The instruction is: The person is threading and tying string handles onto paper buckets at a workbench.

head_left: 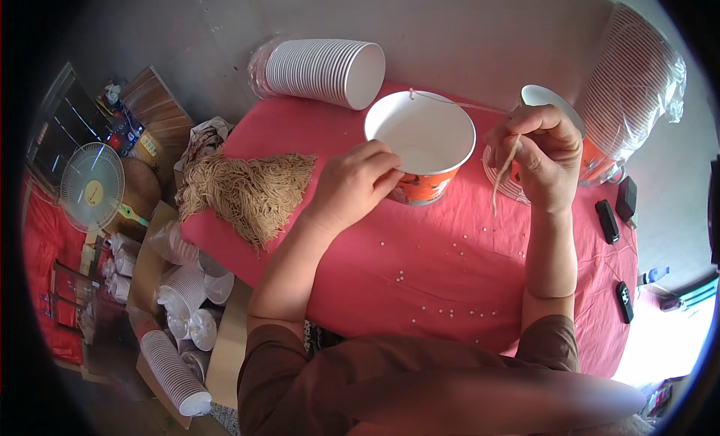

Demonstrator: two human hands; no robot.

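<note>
The paper bucket (pixel 424 188), orange outside and white within, stands upright at the middle of the counter (pixel 360 263), towards its far edge; a thin cord (pixel 450 101) runs from the far side of its rim out to the right; whether it joins the tan strand (pixel 500 181) in the right hand (pixel 551 151) I cannot tell; the right fingers pinch that strand, its end hanging free; the left hand (pixel 352 181) has its fingers closed on the bucket's near-left rim, thumb outside; that hold would best be firm but light, lest the paper crease, and the strand drawn with a gentle, even pull rather than a jerk; a heap of tan cords (pixel 247 188) lies by the left edge; small white bits (pixel 450 313) are scattered towards the near edge; a tub stack (pixel 322 68) lies at the far-left corner, a wrapped stack (pixel 626 91) leans by the far-right one.
</note>
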